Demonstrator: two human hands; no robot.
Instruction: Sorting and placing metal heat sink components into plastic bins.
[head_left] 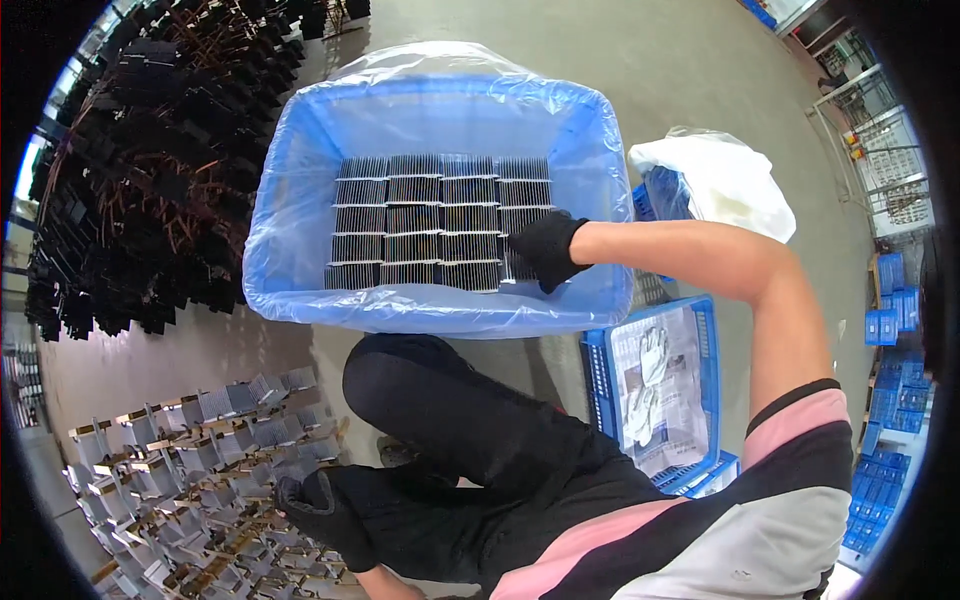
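My right hand (550,250), in a black glove, reaches down into a large blue crate (262,235) lined with clear plastic. Its fingers close on a finned heat sink (516,268) at the right end of the front row; the hand covers part of it. Several dark finned heat sinks (412,218) stand in tight rows beside it, with pale strips between the rows. Low on the left, my left hand (325,510) wears a dark glove with a greyish patch. It is beside my knee, close to a rack of silver finned parts (235,440), its fingers not clear.
Dark parts hang densely on a rack (150,170) at the far left. Right of the crate sits a white plastic bag (715,180) on a blue container. A smaller blue basket (712,385) by my right side holds white gloves (648,385) on paper. Blue bins (890,400) line the right edge.
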